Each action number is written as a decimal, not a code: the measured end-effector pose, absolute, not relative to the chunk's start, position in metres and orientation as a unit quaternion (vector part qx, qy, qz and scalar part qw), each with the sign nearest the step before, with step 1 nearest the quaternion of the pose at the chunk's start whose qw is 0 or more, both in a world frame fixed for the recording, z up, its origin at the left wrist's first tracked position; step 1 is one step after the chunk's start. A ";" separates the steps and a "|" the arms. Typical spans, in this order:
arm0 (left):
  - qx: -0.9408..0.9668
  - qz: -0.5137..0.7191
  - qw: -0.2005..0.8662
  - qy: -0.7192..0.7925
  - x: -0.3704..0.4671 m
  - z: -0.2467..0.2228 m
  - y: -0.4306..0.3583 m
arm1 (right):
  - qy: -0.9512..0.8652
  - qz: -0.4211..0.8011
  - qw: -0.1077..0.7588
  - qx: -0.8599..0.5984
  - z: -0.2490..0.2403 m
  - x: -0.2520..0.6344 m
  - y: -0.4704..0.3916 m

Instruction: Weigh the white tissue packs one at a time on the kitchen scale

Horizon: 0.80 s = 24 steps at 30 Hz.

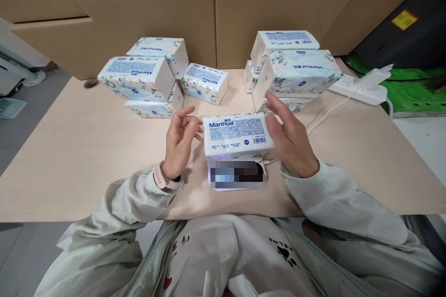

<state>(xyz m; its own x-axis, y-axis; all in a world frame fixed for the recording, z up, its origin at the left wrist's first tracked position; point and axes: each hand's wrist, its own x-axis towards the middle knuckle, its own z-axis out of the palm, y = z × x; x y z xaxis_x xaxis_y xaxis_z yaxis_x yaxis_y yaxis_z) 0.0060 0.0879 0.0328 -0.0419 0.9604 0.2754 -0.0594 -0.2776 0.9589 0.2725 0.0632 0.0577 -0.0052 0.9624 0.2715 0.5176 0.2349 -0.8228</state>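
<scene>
A pack of tissues (237,135) printed "Manhua" rests on a small white device (238,187) whose front panel is blurred out. My left hand (180,141) is just left of the pack, its fingers loosely bent and apart, with a narrow gap to the wrapper. At the pack's right end is my right hand (292,137), fingers stretched out and thumb side toward the wrapper; whether it touches cannot be made out. Neither hand grips anything. Behind the left hand stands a stack of tissue packs (137,79), and beyond the right hand is another stack (299,72).
One loose tissue pack (205,83) lies between the stacks. A white power strip (362,89) with a plug sits at the table's right, its cable running toward the device. Cardboard boxes (156,23) line the back edge. A green crate (411,97) stands beyond the right side.
</scene>
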 end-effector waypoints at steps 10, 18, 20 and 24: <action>0.467 0.618 0.420 0.474 -0.009 -0.003 0.072 | -0.604 0.228 0.475 -0.598 0.003 0.313 0.040; 0.466 0.613 0.427 0.475 -0.008 0.000 0.074 | -0.567 0.191 0.610 -0.519 -0.006 0.293 0.043; 0.468 0.609 0.424 0.480 -0.008 0.000 0.074 | -0.564 0.190 0.615 -0.518 -0.004 0.290 0.043; 0.470 0.607 0.422 0.482 -0.008 0.000 0.074 | -0.549 0.198 0.611 -0.536 0.000 0.289 0.043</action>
